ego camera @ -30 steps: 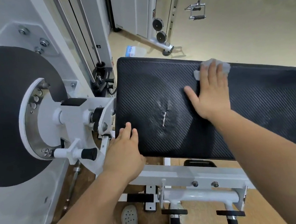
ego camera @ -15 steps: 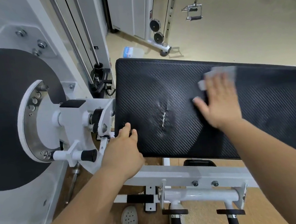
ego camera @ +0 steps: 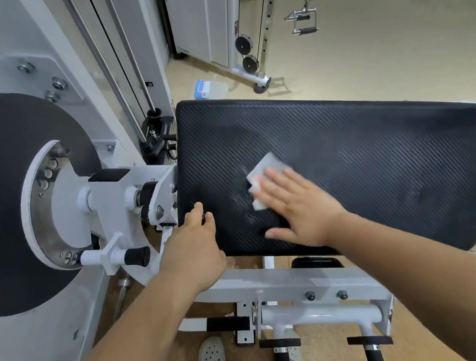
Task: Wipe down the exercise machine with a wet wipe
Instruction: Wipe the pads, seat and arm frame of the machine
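Fingers of the right grip (ego camera: 300, 206) are lying straight and spread, palm down, pressing the wet wipe (ego camera: 262, 175) flat against the black padded surface (ego camera: 374, 161) of the exercise machine. This grip is released rather than clenched: nothing is curling round the wipe, which is only being pinned under the fingertips. The white wipe is sitting left of the pad's middle, folded, with its far corner sticking out beyond the fingers. The thumb is pointing toward the near edge of the pad, and the forearm is reaching in from the lower right. The hand is showing slightly blurred.

The left grip (ego camera: 194, 251) is resting at the near left corner of the same pad, knuckles up, wrist bent. Two fingertips are lying on top of the pad by its left edge. The other fingers are hiding under the back of the hand, so I cannot tell whether it is clasping the corner or only leaning on it. Its forearm is coming up from the lower left.

Under the pad a white frame (ego camera: 284, 285) is running across. A large black disc (ego camera: 6, 202) is standing at the left, with a black-tipped knob (ego camera: 136, 255) sticking out below it. A pack of wipes (ego camera: 207, 88) is lying on the floor beyond the pad, and a pale perforated shoe (ego camera: 211, 357) is showing at the bottom.
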Available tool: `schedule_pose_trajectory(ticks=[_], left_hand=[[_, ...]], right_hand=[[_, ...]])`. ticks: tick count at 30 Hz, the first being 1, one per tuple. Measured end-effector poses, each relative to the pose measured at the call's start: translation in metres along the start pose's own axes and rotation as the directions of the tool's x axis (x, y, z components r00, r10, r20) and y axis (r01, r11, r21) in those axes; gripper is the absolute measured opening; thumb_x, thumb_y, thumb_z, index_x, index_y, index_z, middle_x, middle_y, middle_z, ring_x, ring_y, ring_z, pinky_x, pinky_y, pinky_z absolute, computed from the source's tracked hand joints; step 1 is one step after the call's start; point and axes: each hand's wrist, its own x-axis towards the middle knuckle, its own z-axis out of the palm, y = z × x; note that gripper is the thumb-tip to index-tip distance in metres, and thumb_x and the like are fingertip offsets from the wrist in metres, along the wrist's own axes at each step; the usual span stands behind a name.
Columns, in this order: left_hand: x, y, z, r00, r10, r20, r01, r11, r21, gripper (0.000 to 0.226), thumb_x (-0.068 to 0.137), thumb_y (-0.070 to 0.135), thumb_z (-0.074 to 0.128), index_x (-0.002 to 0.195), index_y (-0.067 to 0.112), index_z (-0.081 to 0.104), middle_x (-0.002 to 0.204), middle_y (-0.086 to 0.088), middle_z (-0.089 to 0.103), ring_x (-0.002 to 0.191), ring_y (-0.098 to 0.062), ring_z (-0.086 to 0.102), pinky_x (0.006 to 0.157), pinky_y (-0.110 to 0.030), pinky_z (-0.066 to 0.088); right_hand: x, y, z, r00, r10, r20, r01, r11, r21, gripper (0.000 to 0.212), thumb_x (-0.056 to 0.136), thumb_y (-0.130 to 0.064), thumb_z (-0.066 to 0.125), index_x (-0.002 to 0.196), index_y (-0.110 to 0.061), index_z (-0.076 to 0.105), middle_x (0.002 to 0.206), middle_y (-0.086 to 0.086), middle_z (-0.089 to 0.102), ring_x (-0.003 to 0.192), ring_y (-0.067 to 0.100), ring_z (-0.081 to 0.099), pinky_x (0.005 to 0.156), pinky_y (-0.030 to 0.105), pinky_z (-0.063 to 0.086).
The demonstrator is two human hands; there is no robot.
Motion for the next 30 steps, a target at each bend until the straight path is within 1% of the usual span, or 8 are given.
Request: schedule_pose_trajectory(ticks=[2,5,8,11,15,18,23,30], left_hand=[[-0.001,-0.003,0.000,1.000,0.010,0.012,-0.010,1.000,0.002,0.079,0.096,0.031,0.052,0.163,0.019,0.012,0.170,0.000,-0.007,0.143,-0.034,0.034,0.113,-0.039,0.039],[-0.002,-0.005,0.001,1.000,0.009,0.017,-0.009,1.000,0.000,0.079,0.095,0.031,0.052,0.163,0.020,0.012,0.170,0.001,-0.008,0.144,-0.037,0.031,0.114,-0.041,0.038],[-0.004,0.000,-0.001,1.000,0.016,0.006,-0.016,0.999,0.038,0.078,0.097,0.031,0.051,0.163,0.015,0.012,0.169,-0.004,-0.006,0.146,-0.035,0.028,0.117,-0.040,0.034],[-0.005,0.006,-0.002,1.000,0.010,0.002,-0.010,0.996,0.085,0.078,0.098,0.030,0.050,0.162,0.011,0.010,0.169,-0.009,-0.007,0.147,-0.033,0.024,0.119,-0.040,0.031],[-0.005,0.008,-0.001,1.000,0.007,0.007,-0.008,0.993,0.121,0.076,0.100,0.027,0.049,0.162,0.010,0.008,0.168,-0.010,-0.009,0.149,-0.034,0.021,0.120,-0.041,0.028],[-0.003,0.005,0.000,1.000,0.005,0.015,-0.006,0.996,0.089,0.075,0.100,0.022,0.048,0.163,0.013,0.007,0.169,-0.006,-0.011,0.150,-0.034,0.021,0.121,-0.042,0.029],[-0.002,0.005,0.004,1.000,-0.008,0.011,0.008,0.999,0.047,0.077,0.099,0.024,0.050,0.163,0.015,0.006,0.169,-0.003,-0.014,0.151,-0.033,0.020,0.118,-0.040,0.034],[0.002,0.006,0.008,1.000,-0.030,0.000,0.030,0.999,0.040,0.078,0.099,0.025,0.052,0.163,0.015,0.009,0.169,-0.003,-0.012,0.149,-0.037,0.025,0.115,-0.042,0.038]], right_hand=[[-0.012,0.032,-0.001,0.940,0.337,-0.053,-0.333,0.940,0.074,0.095,0.094,-0.079,0.024,0.163,-0.013,0.022,0.168,0.017,0.021,0.157,0.037,0.011,0.127,0.051,0.004],[-0.023,0.053,-0.010,0.616,0.788,0.007,-0.770,0.600,0.217,0.099,0.094,-0.078,0.014,0.163,-0.007,0.011,0.169,0.022,0.009,0.157,0.038,0.001,0.128,0.053,0.003],[0.006,0.034,-0.023,0.354,0.931,0.095,-0.877,0.295,0.380,0.109,0.088,-0.081,0.003,0.162,-0.002,0.012,0.168,0.028,0.006,0.156,0.043,0.000,0.126,0.057,0.001],[0.041,-0.007,-0.027,0.616,0.787,0.025,-0.754,0.580,0.308,0.106,0.089,-0.083,0.004,0.163,-0.007,0.014,0.170,0.023,0.005,0.156,0.044,-0.002,0.125,0.056,-0.008],[0.031,-0.019,-0.017,0.989,0.145,-0.007,-0.143,0.984,0.108,0.099,0.093,-0.081,0.020,0.164,-0.014,0.010,0.172,0.012,0.004,0.159,0.034,-0.004,0.127,0.055,0.005],[0.022,0.047,-0.014,0.952,0.276,-0.129,-0.267,0.960,0.085,0.096,0.094,-0.078,0.026,0.164,-0.013,0.017,0.170,0.014,0.016,0.158,0.036,0.006,0.127,0.057,0.008],[0.007,0.085,-0.028,0.310,0.950,0.044,-0.843,0.254,0.474,0.100,0.094,-0.075,0.013,0.162,0.000,0.008,0.169,0.025,0.007,0.156,0.042,0.003,0.127,0.054,0.001],[-0.025,-0.058,0.017,0.863,0.504,-0.039,-0.480,0.840,0.253,0.098,0.097,-0.077,0.021,0.164,-0.008,0.005,0.171,0.017,0.000,0.157,0.039,-0.007,0.126,0.057,0.001]])
